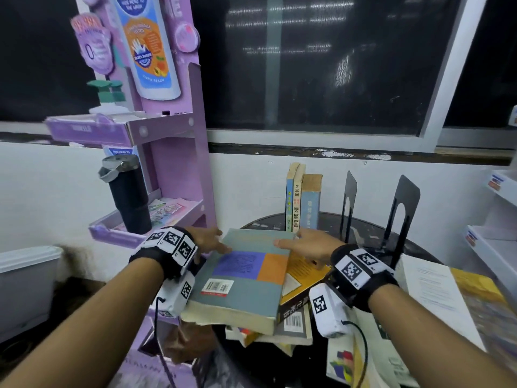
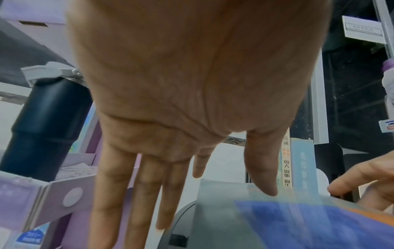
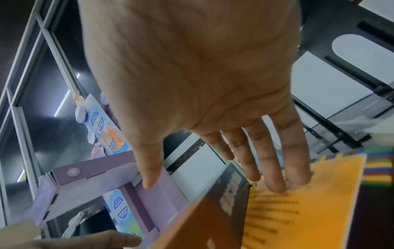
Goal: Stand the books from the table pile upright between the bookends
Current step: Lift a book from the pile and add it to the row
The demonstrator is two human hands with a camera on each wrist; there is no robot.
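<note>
A thick grey book (image 1: 243, 278) with purple and orange blocks on its cover lies on top of the table pile. My left hand (image 1: 212, 243) is at its far left corner, fingers (image 2: 145, 193) straight beside the edge and thumb over the cover (image 2: 266, 224). At the far right corner is my right hand (image 1: 302, 243), its thumb on the grey cover and its straight fingers (image 3: 275, 176) over the yellow book (image 3: 298, 210) underneath. Three books (image 1: 303, 200) stand upright at the back of the table. To their right stand two black bookends (image 1: 349, 203), (image 1: 402, 211).
A purple cardboard display stand (image 1: 173, 163) with a black tumbler (image 1: 130, 194) stands close on the left. Open white pages (image 1: 436, 298) and more books lie at the right of the round dark table (image 1: 419, 245). White shelves (image 1: 495, 242) are at far right.
</note>
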